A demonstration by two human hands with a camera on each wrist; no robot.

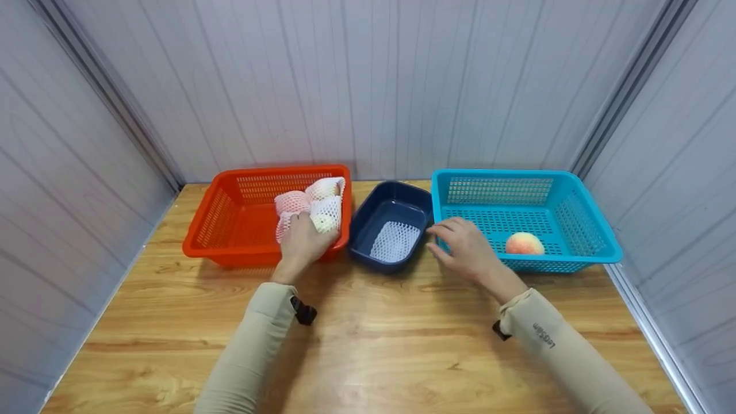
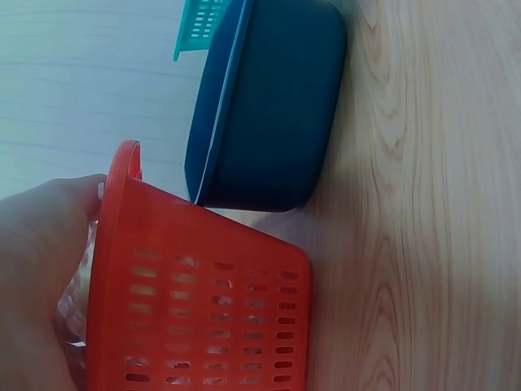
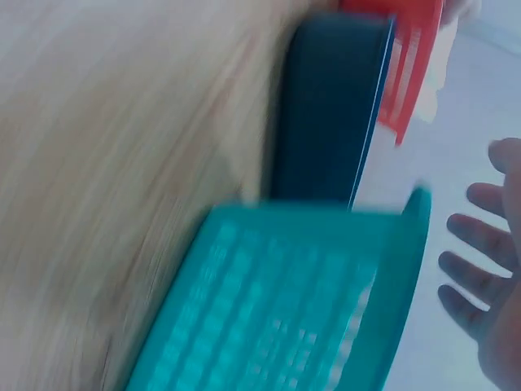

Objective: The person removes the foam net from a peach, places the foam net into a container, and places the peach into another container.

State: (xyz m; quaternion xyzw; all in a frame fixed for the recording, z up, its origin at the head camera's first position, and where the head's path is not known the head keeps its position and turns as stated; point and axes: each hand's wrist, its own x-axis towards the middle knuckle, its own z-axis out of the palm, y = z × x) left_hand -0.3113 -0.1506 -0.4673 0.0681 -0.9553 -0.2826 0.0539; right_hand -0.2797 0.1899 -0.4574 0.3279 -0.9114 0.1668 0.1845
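Note:
My left hand (image 1: 306, 240) reaches over the near right corner of the orange-red basket (image 1: 230, 253). Its fingers and thumb grip a round fruit in a white foam net (image 1: 326, 211), partly hidden by the hand. Beside that fruit lie a pink foam-netted fruit (image 1: 292, 202) and another white-netted one (image 1: 325, 186). Over the near left corner of the turquoise basket (image 1: 592, 218) hovers my right hand (image 1: 467, 248), its fingers spread and holding nothing, as the right wrist view shows. A bare yellow-red peach (image 1: 524, 244) sits in that basket.
Between the baskets stands a dark blue tub (image 1: 361, 221) with a flat white foam net (image 1: 395, 241) inside. All three containers stand on the wooden table (image 1: 379, 339), near the panelled back wall (image 1: 397, 86). More panels close off both sides.

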